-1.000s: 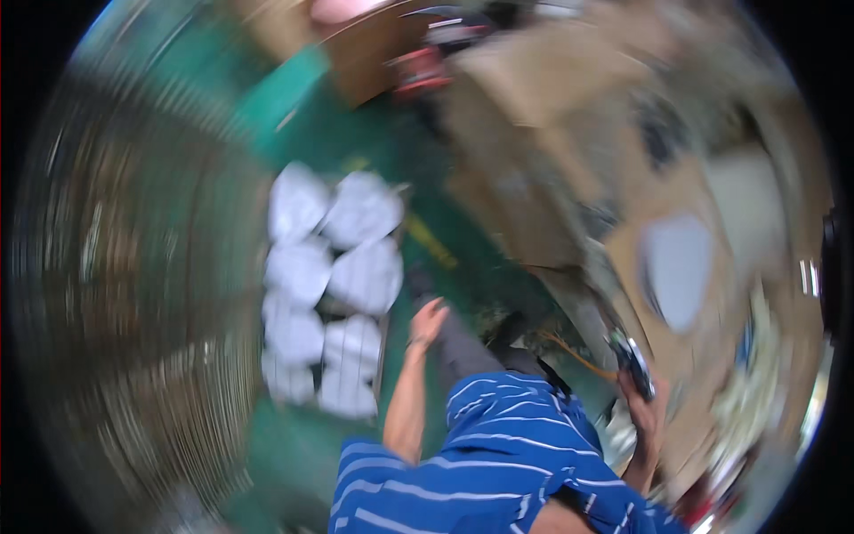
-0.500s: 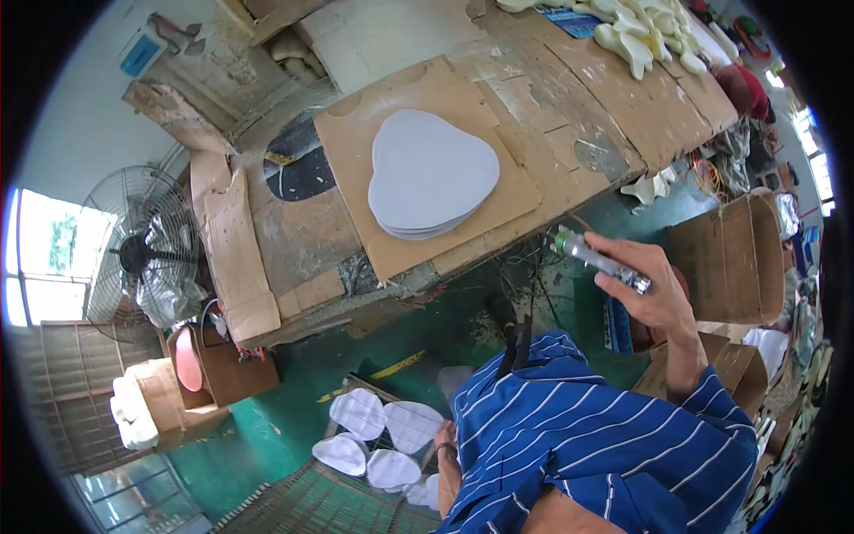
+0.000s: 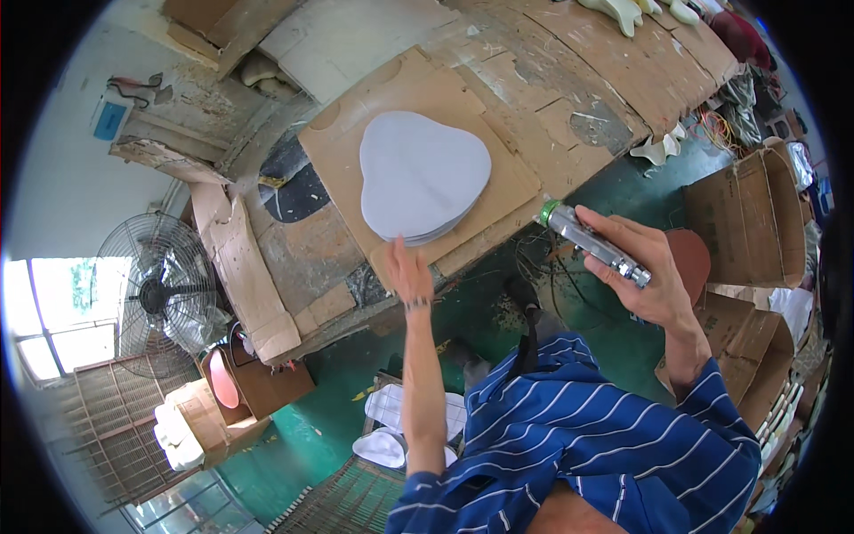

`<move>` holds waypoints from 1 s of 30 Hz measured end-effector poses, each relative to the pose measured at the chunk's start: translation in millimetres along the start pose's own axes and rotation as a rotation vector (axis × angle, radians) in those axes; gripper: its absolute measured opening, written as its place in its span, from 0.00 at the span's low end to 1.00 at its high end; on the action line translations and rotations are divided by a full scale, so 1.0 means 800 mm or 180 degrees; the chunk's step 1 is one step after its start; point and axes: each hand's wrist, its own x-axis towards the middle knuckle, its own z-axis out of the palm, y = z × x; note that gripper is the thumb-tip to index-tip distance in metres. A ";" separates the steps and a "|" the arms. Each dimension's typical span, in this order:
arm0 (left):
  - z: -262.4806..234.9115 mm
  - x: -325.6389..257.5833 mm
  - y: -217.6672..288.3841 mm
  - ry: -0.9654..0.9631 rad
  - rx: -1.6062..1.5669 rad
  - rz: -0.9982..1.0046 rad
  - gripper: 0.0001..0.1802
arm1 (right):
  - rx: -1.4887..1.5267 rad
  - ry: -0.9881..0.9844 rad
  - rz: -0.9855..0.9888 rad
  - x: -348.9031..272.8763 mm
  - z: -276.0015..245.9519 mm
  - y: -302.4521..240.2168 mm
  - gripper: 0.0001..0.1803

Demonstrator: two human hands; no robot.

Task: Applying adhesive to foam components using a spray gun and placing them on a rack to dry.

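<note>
On the cardboard sheet [image 3: 503, 169] lies a stack of white, rounded three-lobed pads [image 3: 425, 169], with a faint grey mark on the top one. My left hand [image 3: 410, 271] reaches up to the stack's near edge. Its fingers are stretched out and hold nothing; whether the fingertips touch the pads is hard to tell. To the right, off the table's front edge, my right hand [image 3: 645, 258] is wrapped round a metal spray gun [image 3: 592, 238] with a green ring at its nozzle. That nozzle points up and left, toward the table.
The worktable [image 3: 583, 67] is covered in worn cardboard. More white pads [image 3: 384, 447] lie on a rack low by my left arm. A fan [image 3: 156, 294] stands at the left, cardboard boxes [image 3: 747, 218] at the right. Cream moulded pieces [image 3: 623, 11] sit at the table's far right.
My left hand has come up from the pads on the low rack to the near edge of the stack. My right hand still holds the spray gun in about the same place.
</note>
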 end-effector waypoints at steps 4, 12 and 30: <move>0.030 0.104 0.023 -0.0690 0.1358 0.0037 0.44 | 0.0023 -0.0026 0.0157 -0.016 0.001 0.006 0.33; 0.065 0.079 -0.011 -0.0832 0.1126 -0.0328 0.47 | 0.0035 -0.0308 0.0512 -0.024 -0.014 0.022 0.35; -0.059 -0.239 -0.062 -0.0055 -0.0142 -0.1372 0.32 | -0.0275 -0.0853 0.0285 -0.008 -0.026 -0.034 0.36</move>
